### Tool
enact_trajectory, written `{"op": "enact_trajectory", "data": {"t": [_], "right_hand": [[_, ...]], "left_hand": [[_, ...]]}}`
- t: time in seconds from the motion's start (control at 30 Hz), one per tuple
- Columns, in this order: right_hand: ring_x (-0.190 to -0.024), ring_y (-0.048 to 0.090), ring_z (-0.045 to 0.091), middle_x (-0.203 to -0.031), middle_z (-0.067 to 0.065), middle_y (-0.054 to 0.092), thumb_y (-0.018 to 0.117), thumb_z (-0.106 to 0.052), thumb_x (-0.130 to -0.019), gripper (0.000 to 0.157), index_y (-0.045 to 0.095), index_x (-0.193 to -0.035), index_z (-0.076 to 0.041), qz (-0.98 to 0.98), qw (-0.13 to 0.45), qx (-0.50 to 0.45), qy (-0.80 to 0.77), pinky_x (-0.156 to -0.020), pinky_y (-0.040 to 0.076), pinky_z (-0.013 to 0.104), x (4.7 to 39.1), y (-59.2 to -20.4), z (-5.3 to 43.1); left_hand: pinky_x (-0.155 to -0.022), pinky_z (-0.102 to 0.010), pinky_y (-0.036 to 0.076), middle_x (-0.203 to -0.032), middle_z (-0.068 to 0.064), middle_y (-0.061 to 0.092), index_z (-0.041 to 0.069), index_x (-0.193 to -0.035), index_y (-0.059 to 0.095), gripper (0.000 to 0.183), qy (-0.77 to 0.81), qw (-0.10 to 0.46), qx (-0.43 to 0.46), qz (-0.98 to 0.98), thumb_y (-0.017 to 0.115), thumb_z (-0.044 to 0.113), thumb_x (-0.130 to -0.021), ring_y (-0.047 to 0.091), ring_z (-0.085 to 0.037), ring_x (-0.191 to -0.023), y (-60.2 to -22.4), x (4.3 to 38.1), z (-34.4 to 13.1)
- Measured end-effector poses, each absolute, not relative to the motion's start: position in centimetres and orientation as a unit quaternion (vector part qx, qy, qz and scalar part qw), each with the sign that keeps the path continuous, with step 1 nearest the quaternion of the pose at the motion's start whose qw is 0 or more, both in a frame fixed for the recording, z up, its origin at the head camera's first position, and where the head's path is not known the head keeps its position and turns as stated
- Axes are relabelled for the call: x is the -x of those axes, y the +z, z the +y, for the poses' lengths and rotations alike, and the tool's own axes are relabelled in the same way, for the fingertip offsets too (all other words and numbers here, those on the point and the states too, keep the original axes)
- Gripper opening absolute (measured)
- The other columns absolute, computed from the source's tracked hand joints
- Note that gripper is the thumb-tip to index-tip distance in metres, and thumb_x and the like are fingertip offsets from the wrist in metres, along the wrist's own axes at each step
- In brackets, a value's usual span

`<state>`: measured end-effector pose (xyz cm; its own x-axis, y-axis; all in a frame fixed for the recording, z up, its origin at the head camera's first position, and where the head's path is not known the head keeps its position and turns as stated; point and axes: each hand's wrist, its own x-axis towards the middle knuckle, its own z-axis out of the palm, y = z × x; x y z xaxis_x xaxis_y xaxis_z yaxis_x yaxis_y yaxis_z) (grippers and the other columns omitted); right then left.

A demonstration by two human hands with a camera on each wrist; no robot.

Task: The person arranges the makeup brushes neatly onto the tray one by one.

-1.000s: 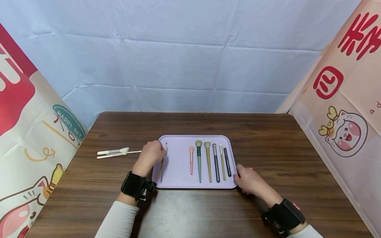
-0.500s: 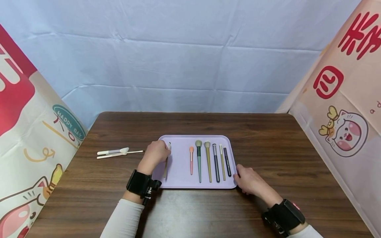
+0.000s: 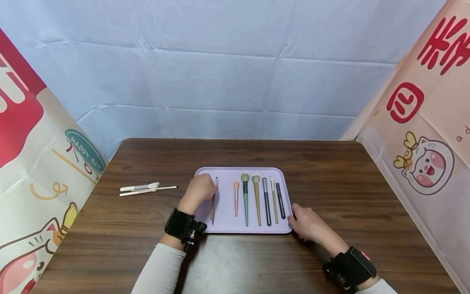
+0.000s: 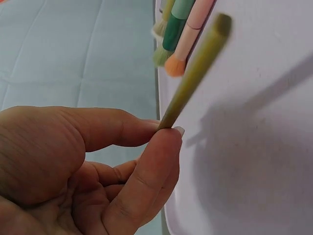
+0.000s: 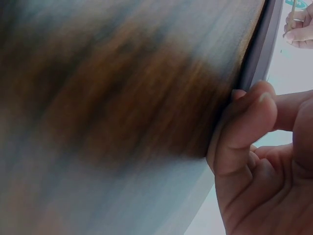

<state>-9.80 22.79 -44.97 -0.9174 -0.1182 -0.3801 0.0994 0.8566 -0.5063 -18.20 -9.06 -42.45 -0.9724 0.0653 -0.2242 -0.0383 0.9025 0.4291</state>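
Left grip (image 3: pixel 200 188) pinches an olive-handled makeup brush (image 4: pixel 195 73) above the left part of the lavender tray (image 3: pixel 224 210) | six brushes (image 3: pixel 246 204) lined up inside | right grip (image 3: pixel 306 222) holds its near right corner

Table (image 3: pixel 327 175) looks wood-grained with slight sheen, lilac tray (image 3: pixel 225 210) smooth plastic, olive brush (image 4: pixel 194 73) handle smooth, blue backdrop (image 3: pixel 220 81) creased cloth.

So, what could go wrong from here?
The left grip pinches the olive-handled makeup brush only between thumb and fingertips, so it might slip or twist. It could nudge the nearby pink-handled makeup brush on the tray. The white-handled makeup brushes appear to overlap, so lifting one may shift another.
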Motion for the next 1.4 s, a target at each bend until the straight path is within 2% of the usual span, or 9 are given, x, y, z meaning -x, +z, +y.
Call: {"op": "enact_trajectory", "data": {"t": [0.3, 0.6, 0.83, 1.07, 1.4], "right_hand": [[-0.051, 0.056, 0.019, -0.069, 0.007, 0.056, 0.053, -0.014, -0.102, 0.009, 0.055, -0.104, -0.005, 0.943, 0.197, 0.007, -0.269, -0.046, 0.047, 0.033, 9.8, -45.1, 22.7], [-0.051, 0.056, 0.019, -0.069, 0.007, 0.056, 0.053, -0.014, -0.102, 0.010, 0.055, -0.105, -0.004, 0.943, 0.198, 0.007, -0.268, -0.046, 0.046, 0.033, 9.8, -45.1, 22.8], [-0.051, 0.056, 0.019, -0.070, 0.007, 0.055, 0.053, -0.014, -0.103, 0.011, 0.055, -0.106, -0.004, 0.943, 0.200, 0.009, -0.267, -0.046, 0.047, 0.033, 9.8, -45.1, 22.8], [-0.052, 0.056, 0.019, -0.071, 0.008, 0.055, 0.053, -0.015, -0.103, 0.013, 0.055, -0.108, -0.003, 0.942, 0.204, 0.008, -0.265, -0.046, 0.047, 0.033, 9.9, -45.0, 22.8], [-0.045, 0.055, 0.017, -0.066, 0.006, 0.054, 0.053, -0.012, -0.101, 0.008, 0.055, -0.099, -0.004, 0.951, 0.171, 0.028, -0.257, -0.041, 0.045, 0.031, 9.8, -45.3, 22.8]], "left_hand": [[-0.054, -0.026, 0.037, -0.051, 0.002, 0.052, 0.015, -0.051, 0.046, 0.041, 0.225, 0.129, -0.007, 0.966, 0.061, 0.010, -0.088, 0.053, -0.018, -0.054, -42.6, 18.3, -8.0], [-0.051, -0.025, 0.037, -0.054, -0.001, 0.055, 0.010, -0.057, 0.057, 0.033, 0.229, 0.151, 0.008, 0.962, 0.060, 0.010, -0.090, 0.052, -0.016, -0.051, -42.9, 18.6, -7.0], [-0.049, -0.024, 0.038, -0.058, -0.002, 0.054, 0.009, -0.063, 0.059, 0.028, 0.225, 0.169, 0.019, 0.959, 0.061, 0.010, -0.092, 0.051, -0.014, -0.049, -43.2, 18.9, -6.2], [-0.052, -0.024, 0.040, -0.057, -0.001, 0.054, 0.008, -0.066, 0.060, 0.027, 0.220, 0.175, 0.013, 0.960, 0.061, 0.011, -0.092, 0.053, -0.014, -0.050, -43.6, 19.1, -5.7], [-0.053, -0.024, 0.040, -0.052, 0.001, 0.057, 0.009, -0.065, 0.060, 0.027, 0.229, 0.165, 0.012, 0.959, 0.061, 0.011, -0.093, 0.056, -0.012, -0.048, -43.8, 19.2, -5.3]]}}
